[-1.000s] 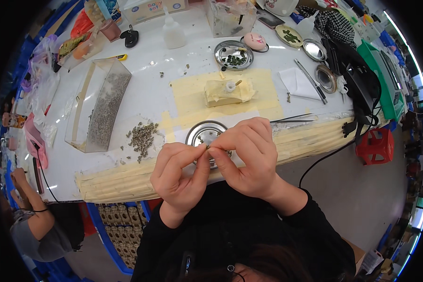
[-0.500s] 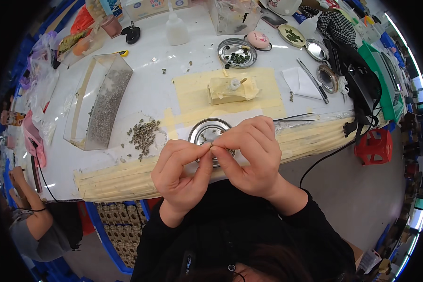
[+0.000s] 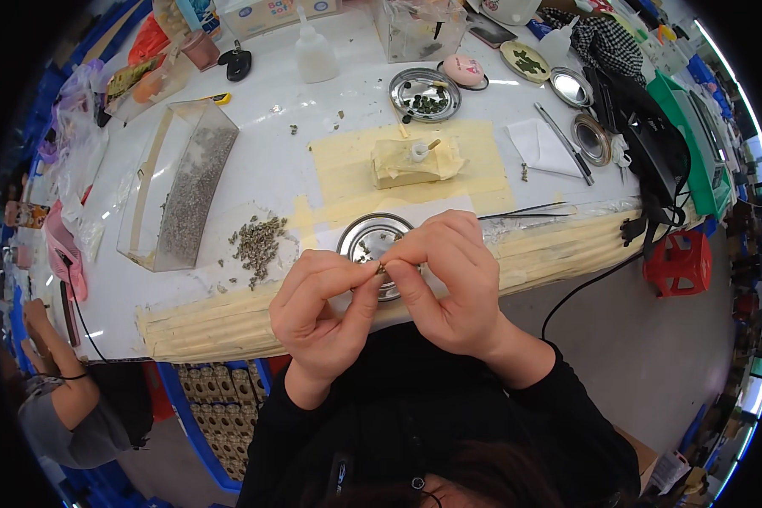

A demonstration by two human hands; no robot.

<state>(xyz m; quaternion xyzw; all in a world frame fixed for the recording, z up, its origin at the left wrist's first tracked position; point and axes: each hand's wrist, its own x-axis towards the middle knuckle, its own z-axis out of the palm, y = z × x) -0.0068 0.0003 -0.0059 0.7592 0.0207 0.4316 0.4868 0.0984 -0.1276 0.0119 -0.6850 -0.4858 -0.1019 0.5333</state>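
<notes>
My left hand (image 3: 326,309) and my right hand (image 3: 449,284) meet fingertip to fingertip over a round metal dish (image 3: 353,235). Both are closed in a pinch around a tiny metallic-looking piece (image 3: 381,269), mostly hidden by the thumbs and forefingers. A few small bits lie in the dish, whose near part my hands cover. To the left of my left hand is a loose pile of small grey-brown metal parts (image 3: 261,245). Beyond the dish, a taped block (image 3: 411,165) carries a little white cup (image 3: 420,151) with a stick in it.
A clear box (image 3: 178,186) of grey granules lies at left. Farther back are a squeeze bottle (image 3: 315,55) and a metal plate (image 3: 425,93) of dark green pieces. Tweezers (image 3: 525,212) and a pen (image 3: 565,144) lie at right. Another person's arm (image 3: 66,385) shows at lower left.
Both hands stay pinched together over the dish, with only a slight shift of the fingertips. The whole view has moved a little; nothing has been put down.
</notes>
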